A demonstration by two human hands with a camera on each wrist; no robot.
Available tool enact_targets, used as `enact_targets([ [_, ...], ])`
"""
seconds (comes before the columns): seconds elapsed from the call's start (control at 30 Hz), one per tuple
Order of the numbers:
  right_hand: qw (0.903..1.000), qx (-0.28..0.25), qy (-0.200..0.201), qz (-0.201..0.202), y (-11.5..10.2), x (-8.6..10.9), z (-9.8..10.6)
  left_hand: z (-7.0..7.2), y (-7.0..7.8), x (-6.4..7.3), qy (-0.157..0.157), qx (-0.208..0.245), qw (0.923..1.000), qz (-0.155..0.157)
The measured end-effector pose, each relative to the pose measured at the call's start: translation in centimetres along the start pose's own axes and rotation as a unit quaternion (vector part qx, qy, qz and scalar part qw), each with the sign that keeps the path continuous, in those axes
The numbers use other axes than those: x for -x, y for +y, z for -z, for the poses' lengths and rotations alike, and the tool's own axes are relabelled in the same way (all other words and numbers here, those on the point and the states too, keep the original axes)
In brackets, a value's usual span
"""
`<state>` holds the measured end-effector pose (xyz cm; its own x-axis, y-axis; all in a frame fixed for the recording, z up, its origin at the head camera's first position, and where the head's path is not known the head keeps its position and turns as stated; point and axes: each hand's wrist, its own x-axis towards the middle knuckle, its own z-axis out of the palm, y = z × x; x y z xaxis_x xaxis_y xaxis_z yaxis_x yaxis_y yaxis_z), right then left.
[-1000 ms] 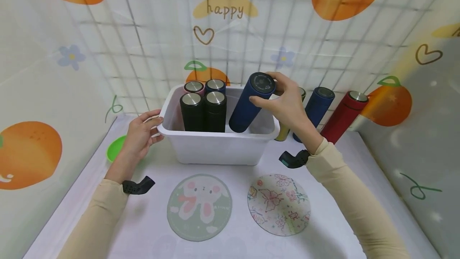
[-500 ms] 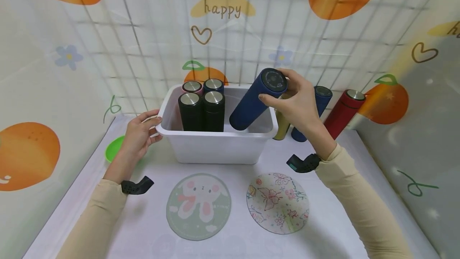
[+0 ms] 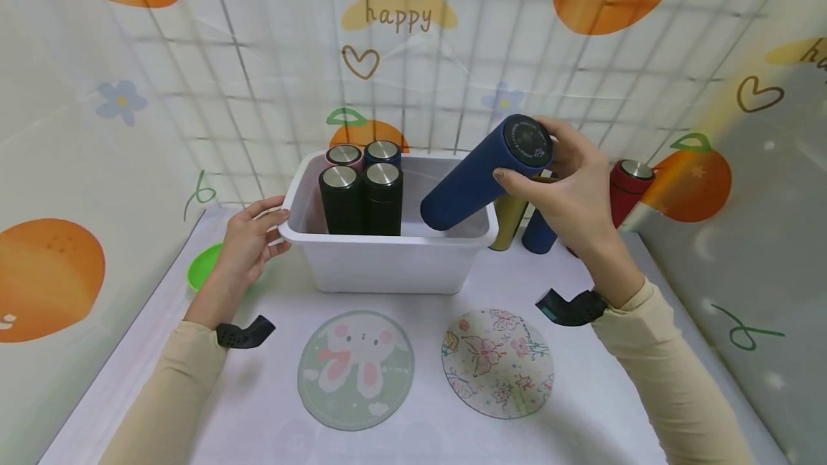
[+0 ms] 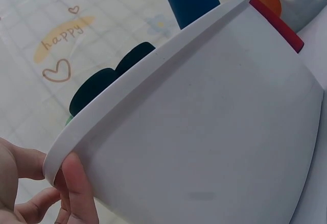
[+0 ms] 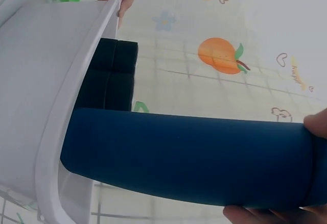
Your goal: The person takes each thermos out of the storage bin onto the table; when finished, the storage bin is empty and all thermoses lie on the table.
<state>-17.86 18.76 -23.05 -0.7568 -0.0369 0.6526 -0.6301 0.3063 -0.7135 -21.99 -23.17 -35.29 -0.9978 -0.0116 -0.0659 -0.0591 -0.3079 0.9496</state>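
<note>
My right hand (image 3: pixel 575 189) grips a blue thermos bottle (image 3: pixel 478 174) near its black-topped lid. The bottle leans steeply to the right, its bottom end inside the white plastic tub (image 3: pixel 388 268) and its lid out over the right rim. In the right wrist view, the blue thermos (image 5: pixel 194 157) crosses the tub's rim, with thumb and fingers around its lid end. My left hand (image 3: pixel 248 239) pinches the tub's left rim between thumb and fingers, as the left wrist view shows at the rim (image 4: pixel 56 168). Several bottles with steel lids, including black thermoses (image 3: pixel 341 199), stand upright in the tub's left half.
Right of the tub stand a yellow-green bottle (image 3: pixel 509 221), another blue bottle (image 3: pixel 538 235) and a red bottle (image 3: pixel 625 192), partly behind my right hand. A green bowl (image 3: pixel 203 266) sits at left. A bunny mat (image 3: pixel 355 372) and a floral mat (image 3: pixel 497 364) lie in front.
My right hand has moved right and slightly up with the blue thermos, which leans further over. The left hand stays on the tub's rim.
</note>
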Motion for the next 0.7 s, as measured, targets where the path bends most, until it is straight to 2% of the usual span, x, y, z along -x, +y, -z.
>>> enact_targets([
  [0.13, 0.9994, -0.018, 0.017, 0.022, -0.5, 0.3, 0.6, 0.2, -0.1, 0.0, -0.001, 0.002, 1.0, 0.0],
  [0.23, 0.9977, -0.055, 0.022, 0.034, -0.7, 0.5, 1.1, 0.3, -0.2, 0.0, -0.002, 0.006, 1.0, 0.0],
  [0.5, 0.9952, -0.078, 0.05, 0.031, -1.6, 1.3, 3.2, 0.2, -0.3, -0.2, -0.003, 0.007, 1.0, -0.001],
  [0.7, 0.9891, -0.108, 0.078, 0.063, -2.3, 1.7, 4.9, 0.1, -0.1, -0.3, -0.006, 0.009, 0.9999, -0.002],
])
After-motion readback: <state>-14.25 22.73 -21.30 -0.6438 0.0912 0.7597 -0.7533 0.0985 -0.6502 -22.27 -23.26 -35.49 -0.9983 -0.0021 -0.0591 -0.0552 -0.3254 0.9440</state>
